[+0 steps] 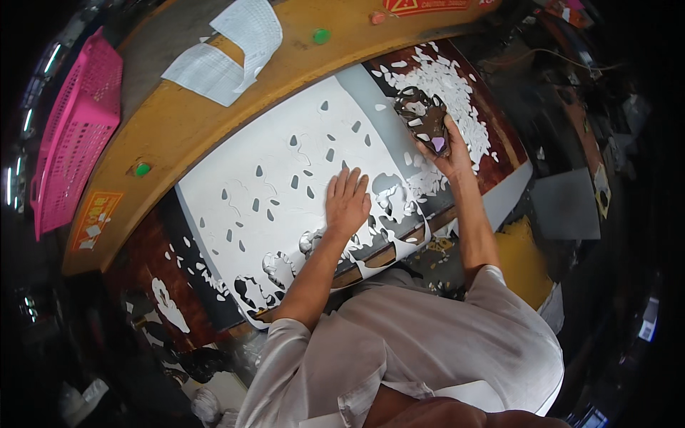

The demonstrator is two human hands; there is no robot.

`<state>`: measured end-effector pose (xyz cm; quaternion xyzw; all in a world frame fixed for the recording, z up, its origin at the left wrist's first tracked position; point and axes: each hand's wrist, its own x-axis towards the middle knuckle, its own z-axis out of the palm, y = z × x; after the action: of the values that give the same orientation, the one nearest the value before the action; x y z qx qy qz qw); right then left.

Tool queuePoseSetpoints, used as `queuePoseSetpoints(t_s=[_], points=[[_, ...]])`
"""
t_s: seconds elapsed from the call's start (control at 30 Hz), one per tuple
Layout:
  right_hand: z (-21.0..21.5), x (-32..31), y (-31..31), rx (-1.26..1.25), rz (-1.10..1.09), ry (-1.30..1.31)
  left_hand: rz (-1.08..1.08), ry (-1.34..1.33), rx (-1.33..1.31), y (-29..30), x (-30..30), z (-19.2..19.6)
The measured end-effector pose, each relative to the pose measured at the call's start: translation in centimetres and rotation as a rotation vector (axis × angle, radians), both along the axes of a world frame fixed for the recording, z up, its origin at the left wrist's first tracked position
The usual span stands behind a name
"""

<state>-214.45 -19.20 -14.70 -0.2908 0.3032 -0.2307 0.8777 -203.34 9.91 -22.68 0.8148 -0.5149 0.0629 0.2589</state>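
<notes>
White sheet material (285,178), large, punched with many small drop-shaped and wavy holes; lies flat on the worktop (178,121), long axis running from the near left to the far right, its near edge cut ragged.
Worktop: ochre-yellow curved rim with a dark red-brown bed under the sheet.
Pink plastic basket (75,135), lattice-walled, at the far left beyond the rim.
Paper sheets (228,50), white, two, on the far rim.
Heap of white offcuts (457,93), small, spread on the bed at the far right.
Cutting die (422,114), dark brown, irregular outline, standing just off the sheet's right end.
Left hand (347,202): fingers spread, palm pressed flat on the sheet near its near edge.
Right hand (446,146): fingers closed round the die's near end.
</notes>
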Motion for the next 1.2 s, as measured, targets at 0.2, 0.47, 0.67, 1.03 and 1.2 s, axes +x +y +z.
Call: queuePoseSetpoints(t_s=[0.2,0.47,0.67,1.03,1.2], points=[[2.1,3.7,-0.4,-1.134,0.224,0.237,0.017,0.028,0.071,1.6,-1.8,0.1],[-1.1,10.8,-1.2,-2.17,0.574,0.598,0.039,0.137,0.081,3.5,-5.2,1.2],[-3.3,13.1,3.8,-2.249,0.561,0.519,0.168,0.202,-0.164,6.0,-3.7,2.5],[0.6,8.8,3.5,-1.682,1.413,0.431,0.251,0.139,-0.183,10.6,-0.5,2.9],[-0.6,11.1,6.5,-1.772,0.829,0.332,0.156,0.125,-0.238,7.8,1.8,2.1]])
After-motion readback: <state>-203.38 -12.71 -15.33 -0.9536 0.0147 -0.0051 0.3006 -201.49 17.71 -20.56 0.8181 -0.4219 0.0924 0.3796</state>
